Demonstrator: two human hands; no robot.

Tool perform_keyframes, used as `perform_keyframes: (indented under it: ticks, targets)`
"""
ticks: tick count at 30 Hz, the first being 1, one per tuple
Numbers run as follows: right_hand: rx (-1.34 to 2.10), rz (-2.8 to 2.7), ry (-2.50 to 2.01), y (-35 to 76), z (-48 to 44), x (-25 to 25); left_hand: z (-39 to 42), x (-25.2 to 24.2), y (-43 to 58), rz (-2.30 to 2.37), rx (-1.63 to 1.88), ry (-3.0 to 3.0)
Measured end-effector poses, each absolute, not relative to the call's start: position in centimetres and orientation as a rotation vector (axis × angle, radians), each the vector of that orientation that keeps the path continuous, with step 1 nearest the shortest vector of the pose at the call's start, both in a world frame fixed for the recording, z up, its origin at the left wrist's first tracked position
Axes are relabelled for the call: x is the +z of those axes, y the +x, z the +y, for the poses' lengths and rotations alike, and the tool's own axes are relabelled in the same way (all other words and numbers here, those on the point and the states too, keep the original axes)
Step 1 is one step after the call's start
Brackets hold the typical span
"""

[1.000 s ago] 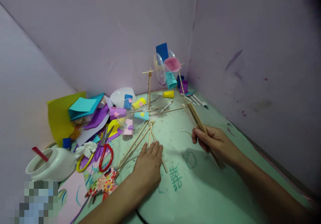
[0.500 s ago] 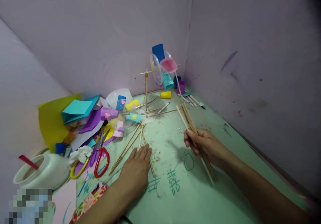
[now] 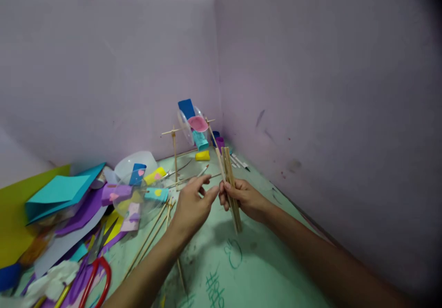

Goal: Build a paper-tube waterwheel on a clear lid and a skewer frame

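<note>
A bundle of several thin wooden sticks (image 3: 228, 170) stands nearly upright in my right hand (image 3: 247, 198), its fingers closed around the middle. Just left of the bundle is my left hand (image 3: 193, 203), raised off the table with thumb and fingers apart and nothing between them. Partly behind my left forearm, a joined group of wooden sticks (image 3: 149, 236) lies on the green tabletop. Farther back stands a stick frame (image 3: 175, 160) carrying a wheel of clear plastic discs (image 3: 185, 127) with blue, pink and teal paper cups.
At left lie red-handled scissors (image 3: 98, 271), coloured paper sheets (image 3: 58, 193), crumpled white tissue (image 3: 55, 278) and a clear disc with decorated paper cups (image 3: 117, 193). White markers (image 3: 238, 160) rest by the right wall. A yellow paper cup (image 3: 202, 155) lies below the wheel.
My left hand has lifted off the joined sticks on the table and moved up beside the bundle. My right hand still holds the bundle, now more upright. The view has tilted up and turned right.
</note>
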State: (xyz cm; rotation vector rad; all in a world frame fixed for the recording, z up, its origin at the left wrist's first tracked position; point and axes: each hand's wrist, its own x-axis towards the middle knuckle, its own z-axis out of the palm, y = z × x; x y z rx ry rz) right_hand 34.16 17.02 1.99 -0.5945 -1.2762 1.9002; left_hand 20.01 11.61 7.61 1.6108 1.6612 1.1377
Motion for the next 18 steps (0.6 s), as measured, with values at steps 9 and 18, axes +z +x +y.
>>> perform_keyframes:
  ticks: [9,18]
  targets:
    - [1.94,-1.306,-0.56,33.3,17.2,1.1,17.0,6.3,24.8,1.229,1.124,1.191]
    - [2.11,-1.218,-0.446,34.2,14.8,-0.1,18.8,8.5,23.0,1.034,1.394,1.068]
